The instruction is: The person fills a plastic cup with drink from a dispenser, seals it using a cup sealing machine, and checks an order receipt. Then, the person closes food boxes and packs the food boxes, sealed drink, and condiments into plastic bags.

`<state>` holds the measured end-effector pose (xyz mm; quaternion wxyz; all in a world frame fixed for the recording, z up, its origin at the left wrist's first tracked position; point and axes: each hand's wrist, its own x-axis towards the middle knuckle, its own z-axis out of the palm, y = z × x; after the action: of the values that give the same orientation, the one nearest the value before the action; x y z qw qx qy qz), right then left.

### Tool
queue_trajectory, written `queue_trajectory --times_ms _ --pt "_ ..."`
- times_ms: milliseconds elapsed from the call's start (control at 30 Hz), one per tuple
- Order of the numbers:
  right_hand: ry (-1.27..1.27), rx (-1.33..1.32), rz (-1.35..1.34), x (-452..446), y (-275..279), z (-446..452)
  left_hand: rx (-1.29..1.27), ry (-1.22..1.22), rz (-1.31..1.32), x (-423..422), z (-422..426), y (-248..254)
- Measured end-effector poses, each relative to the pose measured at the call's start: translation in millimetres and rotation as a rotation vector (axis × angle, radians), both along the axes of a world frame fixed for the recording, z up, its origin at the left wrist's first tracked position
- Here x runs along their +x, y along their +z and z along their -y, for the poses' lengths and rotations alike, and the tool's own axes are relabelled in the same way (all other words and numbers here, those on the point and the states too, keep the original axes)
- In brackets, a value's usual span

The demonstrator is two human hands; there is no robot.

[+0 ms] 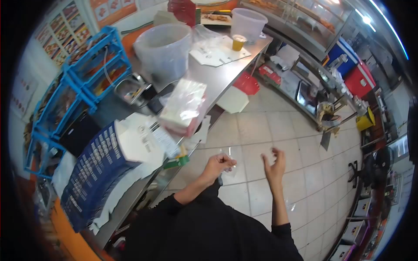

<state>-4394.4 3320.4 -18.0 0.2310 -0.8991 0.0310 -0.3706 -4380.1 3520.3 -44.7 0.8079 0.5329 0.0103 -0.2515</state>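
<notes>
My left hand (pixel 217 166) is closed in a pinch, held out over the tiled floor just off the table's edge. A small piece of clear plastic, perhaps a little bag (pixel 233 168), shows at its fingertips; its outline blurs into the tiles. My right hand (pixel 274 166) is raised a short way to the right, with thumb and fingers apart and nothing in it. Closest to my left hand on the table side are a green and yellow packet (pixel 177 162) and a plastic-wrapped white and pink pack (pixel 183 106).
The metal table (pixel 217 78) on the left holds a stack of dark blue printed cartons (pixel 102 169), a large clear tub (pixel 163 54), a second tub (pixel 248 26), a yellow cup (pixel 238 42) and blue crates (pixel 98 65). A low shelf (pixel 289 82) stands across the tiled floor (pixel 261 130).
</notes>
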Motion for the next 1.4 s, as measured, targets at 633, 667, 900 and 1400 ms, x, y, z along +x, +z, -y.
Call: queue_trajectory --times_ms 633,667,900,1400 --pt "0.885 0.853 -1.247 231 3 229 0.250 -0.535 0.291 252 249 5" --pt "0.929 0.783 -1.263 249 7 240 0.259 -0.486 0.260 262 256 10" --pt "0.942 0.471 -1.179 343 22 330 0.619 0.066 0.464 314 318 33" --pt "0.869 0.061 -0.358 422 46 326 0.960 0.605 1.026 346 371 63"
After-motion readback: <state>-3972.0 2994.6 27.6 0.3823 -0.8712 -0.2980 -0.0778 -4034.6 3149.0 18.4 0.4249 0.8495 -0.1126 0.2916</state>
